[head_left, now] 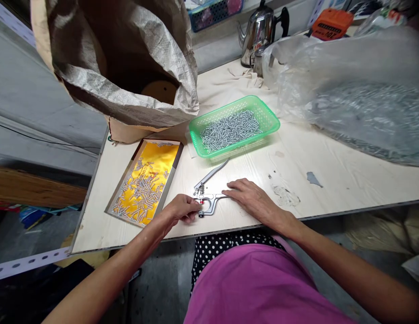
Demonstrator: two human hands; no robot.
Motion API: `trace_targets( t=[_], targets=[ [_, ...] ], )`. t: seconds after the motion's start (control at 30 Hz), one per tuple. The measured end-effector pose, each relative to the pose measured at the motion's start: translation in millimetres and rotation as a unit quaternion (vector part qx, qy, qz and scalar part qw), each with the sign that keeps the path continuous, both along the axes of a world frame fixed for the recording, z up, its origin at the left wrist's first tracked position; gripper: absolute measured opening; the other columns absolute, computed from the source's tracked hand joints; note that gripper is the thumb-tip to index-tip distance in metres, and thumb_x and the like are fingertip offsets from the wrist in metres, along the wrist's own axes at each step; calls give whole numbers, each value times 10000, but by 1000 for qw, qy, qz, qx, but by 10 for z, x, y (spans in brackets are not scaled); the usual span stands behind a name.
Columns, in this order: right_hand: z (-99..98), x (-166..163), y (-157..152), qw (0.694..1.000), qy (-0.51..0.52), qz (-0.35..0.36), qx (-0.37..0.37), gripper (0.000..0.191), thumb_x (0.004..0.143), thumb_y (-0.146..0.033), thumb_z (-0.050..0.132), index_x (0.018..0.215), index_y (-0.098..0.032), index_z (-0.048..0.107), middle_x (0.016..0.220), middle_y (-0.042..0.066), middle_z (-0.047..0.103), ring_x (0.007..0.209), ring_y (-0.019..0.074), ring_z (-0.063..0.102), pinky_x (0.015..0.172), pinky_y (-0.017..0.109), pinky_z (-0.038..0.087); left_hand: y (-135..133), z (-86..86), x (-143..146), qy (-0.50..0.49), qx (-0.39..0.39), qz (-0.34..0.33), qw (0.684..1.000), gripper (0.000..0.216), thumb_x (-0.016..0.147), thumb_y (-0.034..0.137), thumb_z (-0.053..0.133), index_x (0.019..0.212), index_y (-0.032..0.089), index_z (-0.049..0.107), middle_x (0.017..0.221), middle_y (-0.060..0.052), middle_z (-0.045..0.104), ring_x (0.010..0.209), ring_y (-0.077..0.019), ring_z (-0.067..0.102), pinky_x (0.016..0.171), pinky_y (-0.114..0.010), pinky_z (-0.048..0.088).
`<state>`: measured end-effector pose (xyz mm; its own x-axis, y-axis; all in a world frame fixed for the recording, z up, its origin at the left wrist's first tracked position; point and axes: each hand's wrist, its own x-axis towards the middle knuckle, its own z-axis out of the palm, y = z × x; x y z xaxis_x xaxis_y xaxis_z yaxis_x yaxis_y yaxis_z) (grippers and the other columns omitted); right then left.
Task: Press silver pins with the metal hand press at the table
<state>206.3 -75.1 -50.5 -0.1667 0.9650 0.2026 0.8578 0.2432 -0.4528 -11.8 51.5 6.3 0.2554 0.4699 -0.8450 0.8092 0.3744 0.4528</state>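
A pair of silver snap-fastener pliers (214, 198) lies near the table's front edge. Its jaw is C-shaped with a small red part inside; a coil spring stands by the pivot, and one handle is spread away from the other. At the jaw, my left hand (184, 208) has its fingertips pinched together; whatever they hold is too small to make out. My right hand (252, 200) lies flat over the lower handle with fingers stretched out, covering its end. Left of the pliers, a shallow tray (167, 191) with a yellow lining holds many small metal pins (145, 191).
A green plastic basket (268, 130) full of similar metal pieces stands behind the pliers. A large open woven sack (128, 103) rises at the back left. On the right lies a clear plastic bag (358, 58) of metal parts. A steel kettle (258, 29) stands behind.
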Motion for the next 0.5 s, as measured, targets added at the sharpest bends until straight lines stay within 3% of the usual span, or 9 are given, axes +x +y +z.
trace_targets(
  t=[0.27,0.5],
  targets=[
    [-41,-111,-110,999,32,-28,-6,439,925,-64,411,1307,-202,576,1379,108,553,1327,242,449,1045,469,450,-69,41,-23,-12,-29,8,999,373,545,429,828,562,147,584,464,32,543,402,-71,477,426,-195,387],
    [7,-301,-93,997,-19,-78,1,435,896,-12,377,1233,-143,619,1289,143,615,1292,274,492,1022,451,487,-211,55,7,-5,7,69,998,239,694,329,742,657,126,622,487,6,591,404,-80,494,451,-210,432]
  ],
)
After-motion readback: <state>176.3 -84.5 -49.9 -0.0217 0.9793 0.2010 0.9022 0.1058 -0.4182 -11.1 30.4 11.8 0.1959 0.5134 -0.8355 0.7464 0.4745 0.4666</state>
